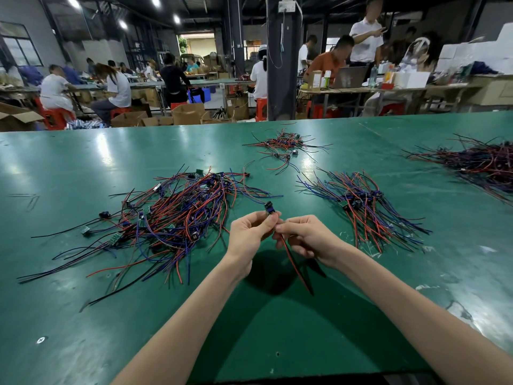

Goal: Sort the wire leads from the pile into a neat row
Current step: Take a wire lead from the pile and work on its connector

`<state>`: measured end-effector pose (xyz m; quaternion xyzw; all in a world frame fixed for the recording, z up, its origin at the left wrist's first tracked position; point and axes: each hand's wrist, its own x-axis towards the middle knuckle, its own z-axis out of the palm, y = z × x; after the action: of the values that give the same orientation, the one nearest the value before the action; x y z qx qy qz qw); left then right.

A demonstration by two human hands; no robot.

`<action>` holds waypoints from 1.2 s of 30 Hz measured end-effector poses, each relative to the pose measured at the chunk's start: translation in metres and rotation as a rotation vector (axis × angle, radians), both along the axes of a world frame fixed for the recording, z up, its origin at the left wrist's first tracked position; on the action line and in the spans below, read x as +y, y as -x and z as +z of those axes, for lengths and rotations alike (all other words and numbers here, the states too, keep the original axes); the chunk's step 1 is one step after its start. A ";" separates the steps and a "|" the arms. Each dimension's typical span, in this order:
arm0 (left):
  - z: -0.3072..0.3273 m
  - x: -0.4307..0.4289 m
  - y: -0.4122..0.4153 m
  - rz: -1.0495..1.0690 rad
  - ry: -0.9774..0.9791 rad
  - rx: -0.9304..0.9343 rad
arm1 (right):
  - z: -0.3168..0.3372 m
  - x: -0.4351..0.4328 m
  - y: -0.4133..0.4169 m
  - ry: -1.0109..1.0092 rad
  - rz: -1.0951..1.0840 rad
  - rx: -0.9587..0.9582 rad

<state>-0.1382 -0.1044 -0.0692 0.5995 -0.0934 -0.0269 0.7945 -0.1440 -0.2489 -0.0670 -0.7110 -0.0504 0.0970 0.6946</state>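
Note:
A tangled pile of red, blue and black wire leads [166, 220] with small connectors lies left of centre on the green table [83, 315]. Right of centre, a tidier bunch of leads [366, 209] lies roughly aligned. My left hand [249, 234] pinches one wire lead [294, 262] just below its small black connector, which sticks up above my fingers. My right hand [305, 237] pinches the same lead's red and black wires, which hang down toward the table.
A smaller heap of leads [286, 145] lies farther back, and another large bundle [477, 162] sits at the far right. Beyond the table's far edge, several people sit at benches among cardboard boxes and red stools.

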 end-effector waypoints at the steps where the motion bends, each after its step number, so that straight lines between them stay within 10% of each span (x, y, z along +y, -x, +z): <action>1: 0.000 0.001 0.000 -0.001 0.000 0.000 | 0.000 0.000 0.000 0.000 0.002 -0.005; 22: 0.013 0.043 -0.027 0.350 0.196 0.151 | 0.006 0.000 0.011 0.250 0.243 0.057; 36: 0.008 0.018 -0.015 0.107 0.116 0.145 | 0.010 -0.004 0.008 0.214 0.319 0.098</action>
<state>-0.1229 -0.0863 -0.0611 0.5530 -0.0047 -0.0224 0.8328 -0.1519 -0.2532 -0.0573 -0.7582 -0.1179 0.2452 0.5925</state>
